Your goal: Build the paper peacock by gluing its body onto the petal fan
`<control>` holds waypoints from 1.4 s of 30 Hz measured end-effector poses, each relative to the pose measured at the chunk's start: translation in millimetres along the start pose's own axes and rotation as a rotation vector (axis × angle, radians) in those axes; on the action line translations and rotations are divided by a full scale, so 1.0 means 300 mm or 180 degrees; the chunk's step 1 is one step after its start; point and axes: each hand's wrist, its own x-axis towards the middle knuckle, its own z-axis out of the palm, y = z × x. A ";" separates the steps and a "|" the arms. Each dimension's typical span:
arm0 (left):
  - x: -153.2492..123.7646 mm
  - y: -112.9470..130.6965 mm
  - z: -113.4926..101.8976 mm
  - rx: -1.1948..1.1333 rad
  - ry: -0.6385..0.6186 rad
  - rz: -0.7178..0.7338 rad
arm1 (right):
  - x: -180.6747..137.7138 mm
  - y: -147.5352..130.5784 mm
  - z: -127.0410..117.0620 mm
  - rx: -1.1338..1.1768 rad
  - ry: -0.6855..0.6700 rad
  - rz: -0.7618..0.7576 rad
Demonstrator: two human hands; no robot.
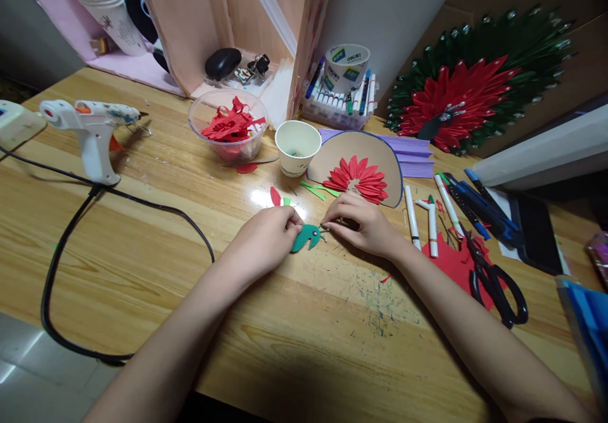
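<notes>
My left hand (270, 233) pinches the edge of a green bird-head cutout (306, 238), which has a small round eye and a notch in its lower edge. Thin prongs with shiny tips stick out from its right end. At those prongs, the fingertips of my right hand (358, 220) are pressed together; whatever lies between them is too small to make out. Just beyond the right hand is a tan cardboard piece (384, 157) with a dark blue rim, bearing a fan of red paper petals (358, 176). Green paper strips (313, 190) and a red petal (275, 196) lie nearby.
A white paper cup (297, 151) and a clear bowl (228, 125) of red scraps stand behind. On the left is a glue gun (92, 132) with its black cable (57, 265). Black scissors (498, 284), markers (411, 217) and red paper (441, 261) lie right.
</notes>
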 end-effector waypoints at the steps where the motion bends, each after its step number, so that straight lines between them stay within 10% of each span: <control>1: 0.000 0.000 0.000 0.0001 0.0005 -0.0003 | 0.001 -0.003 -0.001 -0.0043 -0.0010 -0.0034; 42: 0.000 -0.001 -0.001 -0.0111 0.0000 -0.0009 | 0.002 0.007 0.005 0.0116 0.0096 -0.0122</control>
